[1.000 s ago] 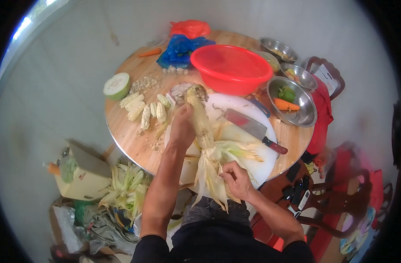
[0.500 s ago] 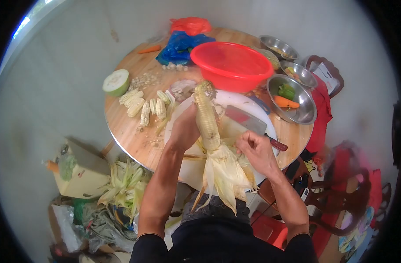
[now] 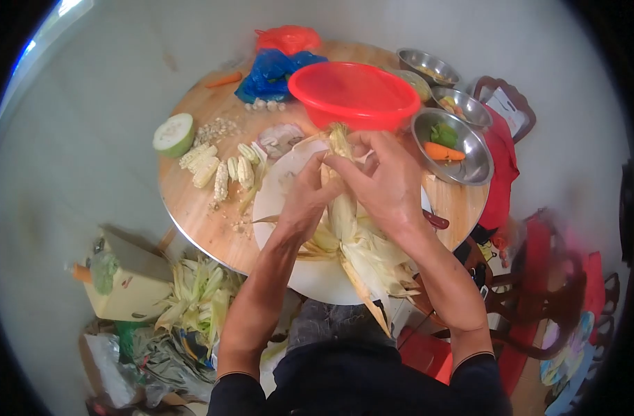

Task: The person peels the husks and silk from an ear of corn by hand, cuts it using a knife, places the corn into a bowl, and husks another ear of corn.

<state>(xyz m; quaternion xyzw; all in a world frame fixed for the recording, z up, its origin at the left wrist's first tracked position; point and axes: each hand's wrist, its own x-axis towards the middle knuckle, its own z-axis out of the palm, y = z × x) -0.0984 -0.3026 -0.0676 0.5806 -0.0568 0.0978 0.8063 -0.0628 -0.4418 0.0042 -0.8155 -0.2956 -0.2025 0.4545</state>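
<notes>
While one ear of corn [image 3: 342, 215] stands between the hands at the centre of the frame, its husk [image 3: 379, 260] is only partly off, by the look of it.

Item: the ear, tip upward above the white board [image 3: 272, 191]; pale leaves cover its middle and splay out below.

Left hand [image 3: 306, 194]: narrow, thumb and fingers closed on the upper part of the ear.

Right hand [image 3: 392, 184]: narrow, fingers curled over the tip; whether leaf or cob lies under them cannot be told.

Done, as judged: a cluster of bare cobs [image 3: 205, 172], left of centre on the wooden table [image 3: 182, 208]; a heap of stripped husks [image 3: 192, 295], lower left.

Left over: the leaves on the ear in hand. Whether other unhusked ears remain cannot be told; the contents of the blue bag [image 3: 270, 75], upper centre, are hidden.

Also present: red basin [image 3: 345, 119], upper centre; half gourd [image 3: 173, 134], upper left; knife handle [image 3: 436, 220], right of the hands; metal bowl [image 3: 480, 163], upper right, holding a carrot [image 3: 444, 152] and something green [image 3: 443, 133].
</notes>
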